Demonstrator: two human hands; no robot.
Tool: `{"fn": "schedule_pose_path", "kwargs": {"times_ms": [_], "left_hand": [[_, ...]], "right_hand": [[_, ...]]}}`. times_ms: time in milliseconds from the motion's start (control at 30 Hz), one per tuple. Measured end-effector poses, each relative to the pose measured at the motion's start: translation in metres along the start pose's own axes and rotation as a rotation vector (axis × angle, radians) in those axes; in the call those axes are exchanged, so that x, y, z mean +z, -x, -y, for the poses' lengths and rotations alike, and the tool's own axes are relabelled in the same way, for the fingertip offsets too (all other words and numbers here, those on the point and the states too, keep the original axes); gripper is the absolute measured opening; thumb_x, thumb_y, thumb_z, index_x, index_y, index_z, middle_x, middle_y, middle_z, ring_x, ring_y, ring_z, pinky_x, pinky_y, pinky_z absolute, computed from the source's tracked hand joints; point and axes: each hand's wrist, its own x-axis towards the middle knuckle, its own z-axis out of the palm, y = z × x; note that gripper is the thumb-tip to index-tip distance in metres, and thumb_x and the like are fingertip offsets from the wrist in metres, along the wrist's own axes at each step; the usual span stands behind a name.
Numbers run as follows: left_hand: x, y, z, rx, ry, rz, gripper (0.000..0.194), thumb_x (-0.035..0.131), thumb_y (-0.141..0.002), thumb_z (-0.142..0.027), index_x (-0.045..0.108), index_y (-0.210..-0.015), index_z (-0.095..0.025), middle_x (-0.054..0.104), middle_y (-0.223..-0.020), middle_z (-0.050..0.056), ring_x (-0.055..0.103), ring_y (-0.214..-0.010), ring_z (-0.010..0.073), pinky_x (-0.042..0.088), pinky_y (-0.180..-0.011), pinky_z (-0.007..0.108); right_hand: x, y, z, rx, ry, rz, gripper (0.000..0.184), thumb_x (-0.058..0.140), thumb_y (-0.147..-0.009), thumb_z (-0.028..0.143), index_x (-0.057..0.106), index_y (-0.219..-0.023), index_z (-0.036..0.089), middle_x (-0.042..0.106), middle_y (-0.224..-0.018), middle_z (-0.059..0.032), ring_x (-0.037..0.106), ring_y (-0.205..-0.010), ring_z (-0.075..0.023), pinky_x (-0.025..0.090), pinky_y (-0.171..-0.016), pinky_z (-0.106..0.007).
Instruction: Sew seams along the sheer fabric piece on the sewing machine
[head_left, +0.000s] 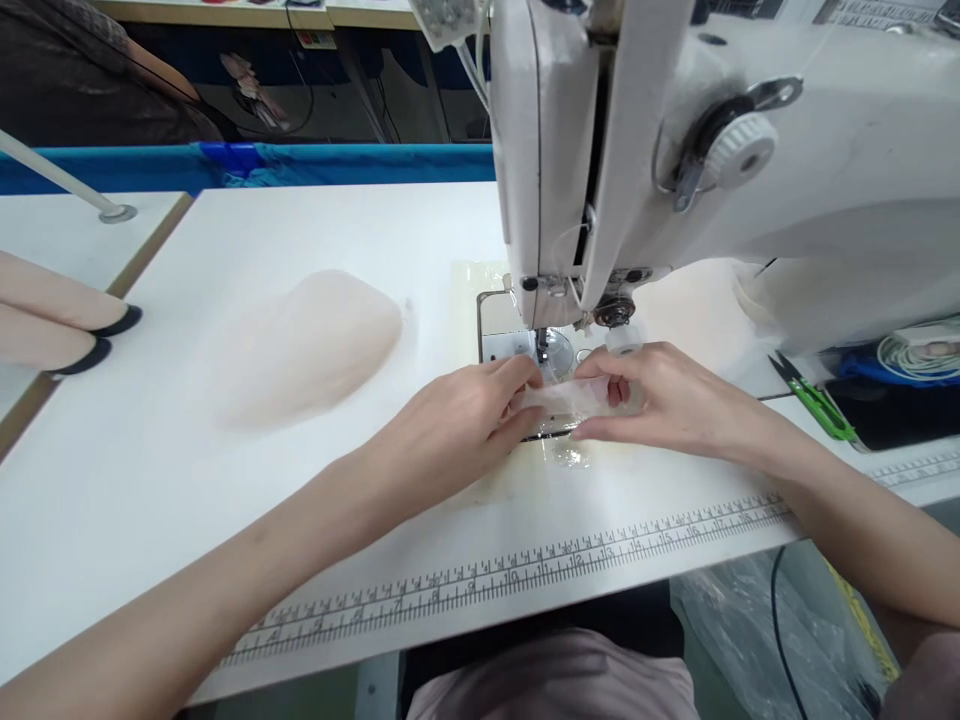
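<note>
A thin, translucent whitish strip of material [568,397] stretches between my hands, just in front of the presser foot [541,345] of a white sewing machine [555,130]. My left hand [469,412] pinches the strip's left end between thumb and fingers. At the other end, my right hand [664,400] grips it with the thumb low and the fingers curled behind. The metal needle plate [499,318] lies under and behind the strip, partly covered by my hands. Whether the strip touches the plate is not clear.
On the white table [225,520] lies a smooth beige piece [330,345], blurred at its edges. Two beige forms with black tips [67,330] reach in from the left. Green thread snips [814,398] are at right, and a printed ruler [510,580] follows the front edge. Another person [82,80] is beyond.
</note>
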Motion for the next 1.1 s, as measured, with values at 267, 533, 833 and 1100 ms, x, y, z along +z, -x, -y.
{"fn": "schedule_pose_path", "kwargs": {"times_ms": [267, 533, 833, 1100], "left_hand": [[0.000, -0.031, 0.013, 0.015, 0.078, 0.000, 0.023, 0.046, -0.078, -0.011, 0.066, -0.070, -0.019, 0.056, -0.061, -0.001, 0.045, -0.049, 0.0101, 0.034, -0.047, 0.024], [-0.009, -0.025, 0.016, 0.019, 0.330, 0.109, 0.046, 0.044, -0.092, -0.046, 0.065, -0.060, -0.019, 0.038, -0.064, -0.001, 0.038, -0.054, 0.0094, 0.034, -0.050, 0.025], [0.015, 0.001, 0.018, 0.370, -0.056, -0.101, 0.041, 0.039, -0.098, -0.030, 0.071, -0.075, -0.017, 0.057, -0.075, 0.005, 0.051, -0.066, 0.0150, 0.044, -0.062, 0.031], [0.039, 0.030, 0.006, 0.489, -0.594, -0.333, 0.029, 0.053, -0.094, -0.019, 0.063, -0.121, -0.017, 0.065, -0.126, 0.009, 0.056, -0.118, 0.0224, 0.038, -0.098, 0.040]], "right_hand": [[0.021, 0.001, -0.007, -0.124, 0.275, -0.437, 0.029, 0.045, -0.096, 0.027, 0.074, -0.100, 0.023, 0.067, -0.095, -0.0045, 0.058, -0.069, -0.0128, 0.035, -0.054, -0.025], [0.022, -0.005, -0.004, -0.101, 0.150, -0.385, 0.030, 0.049, -0.097, 0.031, 0.075, -0.089, 0.019, 0.067, -0.068, 0.0007, 0.053, -0.055, -0.0091, 0.028, -0.051, -0.024], [0.022, 0.007, 0.003, -0.223, 0.344, -0.223, 0.020, 0.057, -0.091, 0.019, 0.075, -0.083, 0.022, 0.073, -0.079, 0.0013, 0.060, -0.068, -0.0134, 0.033, -0.053, -0.026], [0.029, 0.012, 0.004, -0.463, 0.526, -0.236, 0.018, 0.058, -0.089, 0.011, 0.073, -0.082, 0.017, 0.076, -0.097, -0.0005, 0.066, -0.094, -0.0180, 0.047, -0.089, -0.035]]}}
